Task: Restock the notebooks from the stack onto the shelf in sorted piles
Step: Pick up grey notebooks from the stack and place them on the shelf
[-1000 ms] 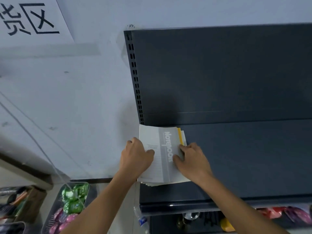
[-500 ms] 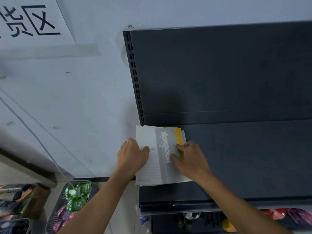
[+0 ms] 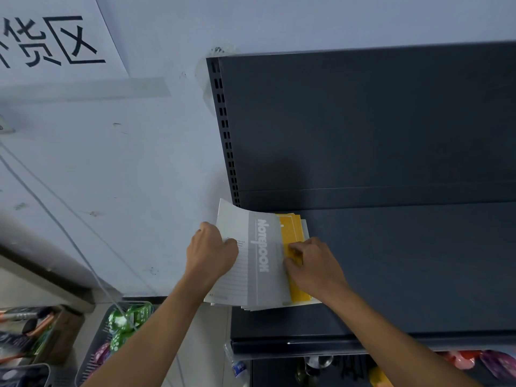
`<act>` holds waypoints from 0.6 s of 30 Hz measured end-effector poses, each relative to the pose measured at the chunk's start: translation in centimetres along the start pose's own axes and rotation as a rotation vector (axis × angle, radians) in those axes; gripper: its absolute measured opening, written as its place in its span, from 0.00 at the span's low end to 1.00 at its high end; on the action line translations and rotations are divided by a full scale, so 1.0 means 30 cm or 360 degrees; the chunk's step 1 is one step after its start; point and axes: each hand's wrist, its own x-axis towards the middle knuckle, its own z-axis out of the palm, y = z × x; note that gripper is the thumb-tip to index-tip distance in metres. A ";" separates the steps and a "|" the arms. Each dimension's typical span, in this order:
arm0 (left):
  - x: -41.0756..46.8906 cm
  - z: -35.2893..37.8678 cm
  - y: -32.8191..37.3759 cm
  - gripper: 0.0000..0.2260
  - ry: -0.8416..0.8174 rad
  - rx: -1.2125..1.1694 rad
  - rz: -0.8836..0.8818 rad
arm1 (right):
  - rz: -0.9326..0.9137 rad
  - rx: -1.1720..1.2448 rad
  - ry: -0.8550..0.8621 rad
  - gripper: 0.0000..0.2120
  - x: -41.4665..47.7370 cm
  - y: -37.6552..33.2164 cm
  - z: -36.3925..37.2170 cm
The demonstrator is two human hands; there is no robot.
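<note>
A stack of notebooks lies at the left end of the dark shelf [image 3: 405, 263]. On top is a grey notebook [image 3: 258, 252] with "Notebook" printed along it, slid left so it overhangs the shelf's end. My left hand [image 3: 212, 252] grips its left edge, thumb on the cover. Under it a yellow notebook [image 3: 291, 233] shows along the right side. My right hand [image 3: 312, 263] pinches the yellow notebook's edge with curled fingers. More pale notebooks lie beneath, only their edges showing.
The shelf's dark back panel [image 3: 363, 121] rises behind, with a slotted upright [image 3: 226, 129] at its left. A white wall [image 3: 111, 163] lies to the left. Below left stand wire baskets of green and pink goods [image 3: 120, 331]; a lower shelf holds bottles and packets.
The grey top notebook has slid left off the stack, uncovering a wider strip of the yellow notebook. My right hand's fingers have moved onto the yellow one.
</note>
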 end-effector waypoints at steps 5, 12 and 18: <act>0.013 -0.036 -0.001 0.07 -0.0130 -0.0329 0.0036 | 0.0009 -0.0113 -0.0055 0.13 0.004 -0.018 -0.011; 0.031 -0.014 0.058 0.12 -0.0423 -0.0743 0.0071 | 0.0341 0.0608 0.0017 0.23 0.021 -0.075 -0.089; 0.015 0.114 0.183 0.14 -0.0353 -0.0423 0.0435 | 0.0502 0.0546 0.0261 0.14 -0.038 -0.007 -0.209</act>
